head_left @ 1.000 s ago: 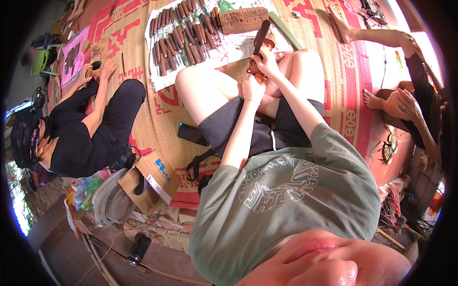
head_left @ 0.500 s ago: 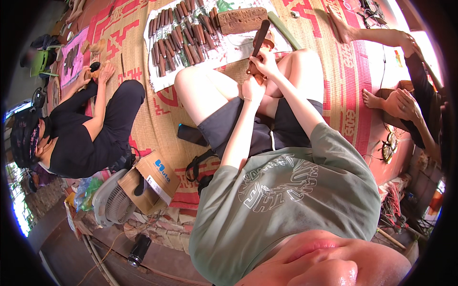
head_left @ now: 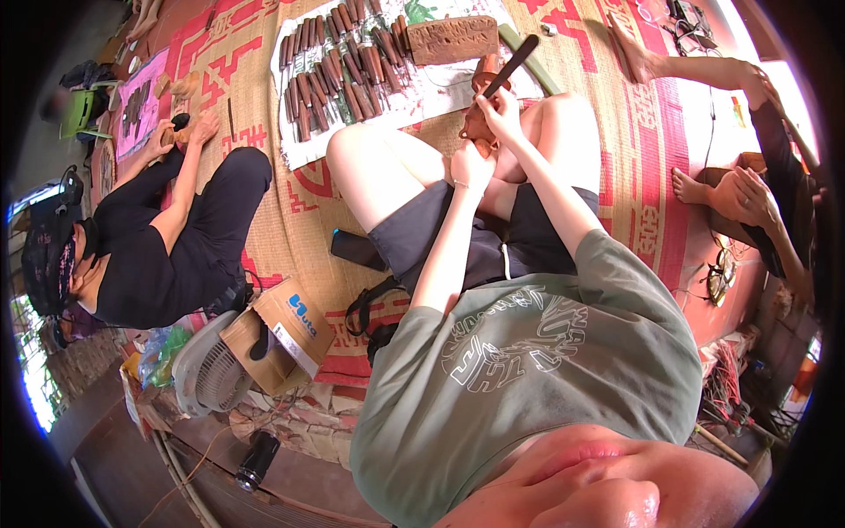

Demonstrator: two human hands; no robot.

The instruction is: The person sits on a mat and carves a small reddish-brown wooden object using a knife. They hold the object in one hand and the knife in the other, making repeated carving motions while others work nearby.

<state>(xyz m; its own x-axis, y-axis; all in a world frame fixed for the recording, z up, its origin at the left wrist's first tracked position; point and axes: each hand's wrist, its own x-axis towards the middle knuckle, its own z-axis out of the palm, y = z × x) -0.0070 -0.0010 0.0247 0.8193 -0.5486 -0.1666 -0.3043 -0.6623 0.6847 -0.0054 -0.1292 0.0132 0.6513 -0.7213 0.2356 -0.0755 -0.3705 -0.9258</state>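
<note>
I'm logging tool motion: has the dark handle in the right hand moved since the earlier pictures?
Yes: the dark handle has swung rightward; its upper end now shows clear of the brown block, past its right edge.

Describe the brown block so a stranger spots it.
Find the white cloth beyond the person's knees. On it, right of the wooden-handled tools, is the block: broad, rectangular and rough-faced, unlike those slim tools or the smooth green bar.
</note>
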